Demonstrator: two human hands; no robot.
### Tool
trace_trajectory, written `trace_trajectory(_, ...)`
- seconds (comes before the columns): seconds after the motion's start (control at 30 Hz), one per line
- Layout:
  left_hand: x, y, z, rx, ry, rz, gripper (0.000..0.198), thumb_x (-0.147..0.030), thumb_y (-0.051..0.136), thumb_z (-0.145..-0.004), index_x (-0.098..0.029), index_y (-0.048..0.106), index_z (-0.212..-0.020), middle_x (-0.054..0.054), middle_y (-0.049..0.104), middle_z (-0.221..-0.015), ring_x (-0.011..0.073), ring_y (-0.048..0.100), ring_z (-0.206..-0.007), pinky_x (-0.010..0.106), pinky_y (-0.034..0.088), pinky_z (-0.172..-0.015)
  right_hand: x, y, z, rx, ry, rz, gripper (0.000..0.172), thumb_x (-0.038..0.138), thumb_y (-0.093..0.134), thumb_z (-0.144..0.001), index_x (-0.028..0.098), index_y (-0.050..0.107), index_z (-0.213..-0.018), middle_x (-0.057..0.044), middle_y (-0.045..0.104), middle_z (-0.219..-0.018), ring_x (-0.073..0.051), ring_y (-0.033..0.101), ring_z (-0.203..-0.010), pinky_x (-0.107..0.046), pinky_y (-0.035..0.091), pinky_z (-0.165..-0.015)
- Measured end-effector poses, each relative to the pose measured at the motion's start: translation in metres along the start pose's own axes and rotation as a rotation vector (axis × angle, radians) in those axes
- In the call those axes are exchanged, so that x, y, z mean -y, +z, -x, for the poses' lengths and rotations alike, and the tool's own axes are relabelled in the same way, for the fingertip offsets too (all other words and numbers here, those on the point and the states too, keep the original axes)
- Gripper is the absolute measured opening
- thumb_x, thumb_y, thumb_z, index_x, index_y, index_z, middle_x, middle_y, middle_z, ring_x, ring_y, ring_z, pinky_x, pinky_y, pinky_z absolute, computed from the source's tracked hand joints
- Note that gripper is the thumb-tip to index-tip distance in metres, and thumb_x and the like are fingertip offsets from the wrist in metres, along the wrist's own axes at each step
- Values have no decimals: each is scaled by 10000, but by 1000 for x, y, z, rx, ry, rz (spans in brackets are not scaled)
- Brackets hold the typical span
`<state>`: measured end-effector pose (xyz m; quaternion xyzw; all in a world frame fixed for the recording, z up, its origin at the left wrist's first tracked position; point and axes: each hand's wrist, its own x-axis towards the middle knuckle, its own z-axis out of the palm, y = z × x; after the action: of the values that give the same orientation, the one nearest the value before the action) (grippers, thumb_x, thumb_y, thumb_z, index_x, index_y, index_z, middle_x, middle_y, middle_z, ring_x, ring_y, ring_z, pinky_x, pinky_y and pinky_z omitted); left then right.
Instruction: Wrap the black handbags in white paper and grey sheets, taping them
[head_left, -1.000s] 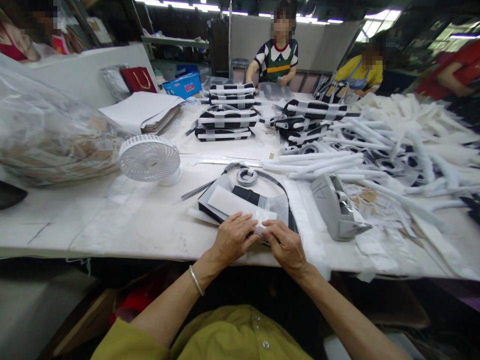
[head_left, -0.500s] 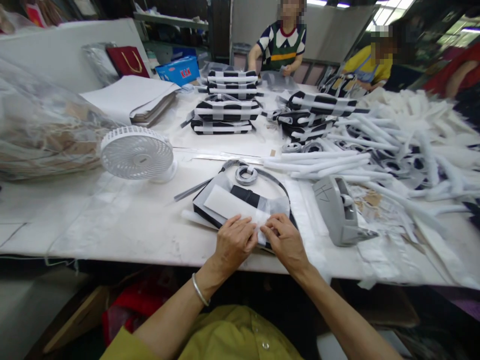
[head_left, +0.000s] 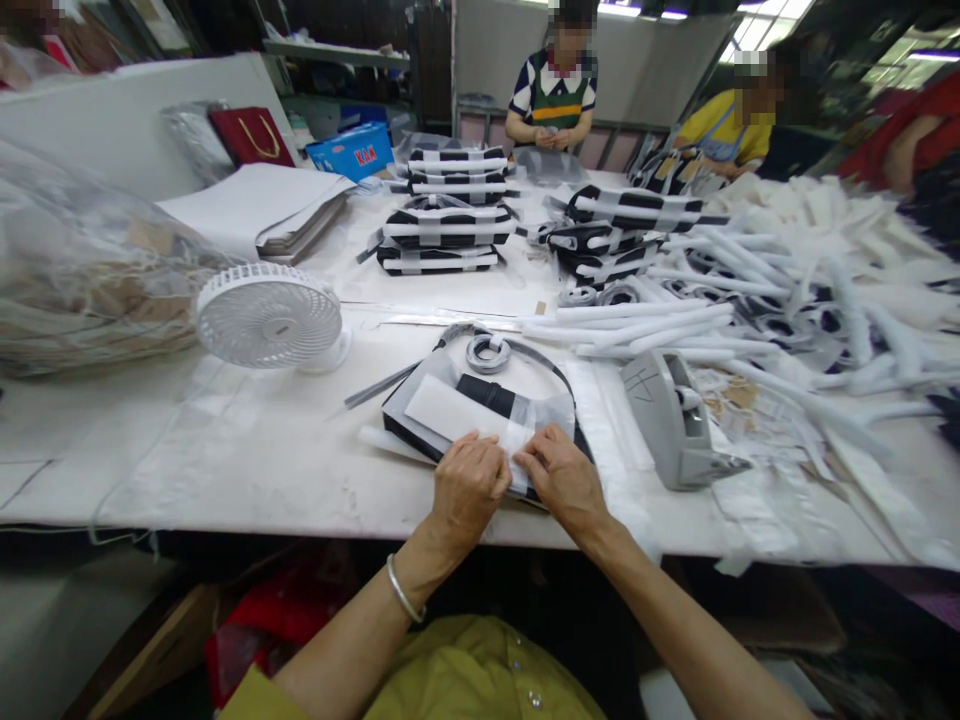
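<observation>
A black bag (head_left: 486,392) lies on the table before me, partly covered by a white foam sheet (head_left: 442,408) and translucent wrapping. Its strap arcs behind it around a wrapped coil (head_left: 488,353). My left hand (head_left: 471,487) rests on the sheet's near edge with its fingers curled and pressed together. Close beside it, my right hand (head_left: 561,480) pinches the translucent wrapping at the bag's front right. Fingers hide the exact spot they grip.
A white fan (head_left: 268,315) stands left, a grey tape dispenser (head_left: 667,420) right. White foam tubes (head_left: 645,325) lie behind the dispenser. Wrapped bags (head_left: 442,226) are stacked farther back. Across the table a person (head_left: 555,100) in a striped top stands.
My right hand has shifted slightly at the wrapping, and my left hand stays on the sheet. The person across the table has brought both hands together. The view has shifted a little.
</observation>
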<state>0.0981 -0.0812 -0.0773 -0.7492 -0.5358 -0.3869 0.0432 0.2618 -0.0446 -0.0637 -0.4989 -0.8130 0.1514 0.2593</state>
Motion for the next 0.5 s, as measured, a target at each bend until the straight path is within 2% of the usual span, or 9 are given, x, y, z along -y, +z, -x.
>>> trace_trajectory(0.13, -2, 1, -2, 19, -5, -62, 189, -90, 507, -905, -217, 526, -766, 18, 647, -752, 189, 658, -763, 393, 557, -939, 1, 1, -1, 22, 35, 60, 173, 238, 656, -899, 217, 584, -742, -18, 593, -839, -165, 596, -743, -281, 451, -651)
trace_trajectory(0.27, -3, -2, -5, 64, -21, -91, 185, -101, 503, -918, -209, 527, -770, 7, 595, -689, 194, 626, -707, 384, 564, -899, 7, -3, -9, 120, 105, 125, 186, 263, 670, -891, 205, 599, -730, -18, 596, -853, -154, 584, -735, -271, 413, -643)
trace_trajectory(0.3, -1, -3, -4, 64, -23, -80, 166, -108, 506, -925, -203, 543, -794, 18, 618, -731, 196, 636, -736, 371, 567, -879, 9, -5, -11, 150, 130, 134, 190, 272, 667, -894, 201, 603, -731, -17, 594, -859, -149, 579, -734, -267, 401, -643)
trace_trajectory(0.37, 4, -8, -2, 44, 24, -26, 116, -126, 510, -948, -193, 589, -898, 59, 684, -950, 190, 663, -872, 343, 559, -884, 12, -7, -14, 205, 175, 140, 196, 285, 652, -906, 192, 608, -740, -17, 589, -877, -140, 571, -750, -259, 381, -654)
trace_trajectory(0.43, 11, -13, 1, 39, 156, 44, 162, -132, 475, -983, -205, 610, -1036, 79, 656, -1223, 177, 647, -1064, 351, 515, -986, 14, -9, -16, 240, 202, 131, 195, 281, 632, -919, 184, 608, -751, -20, 584, -891, -138, 565, -779, -253, 371, -672)
trace_trajectory(0.5, 17, -17, 5, 93, 309, 79, 213, -151, 437, -1013, -214, 601, -1135, 70, 623, -1320, 174, 597, -1195, 398, 430, -1102, 15, -10, -17, 255, 215, 124, 190, 261, 612, -927, 180, 605, -755, -25, 580, -896, -141, 559, -798, -254, 367, -692)
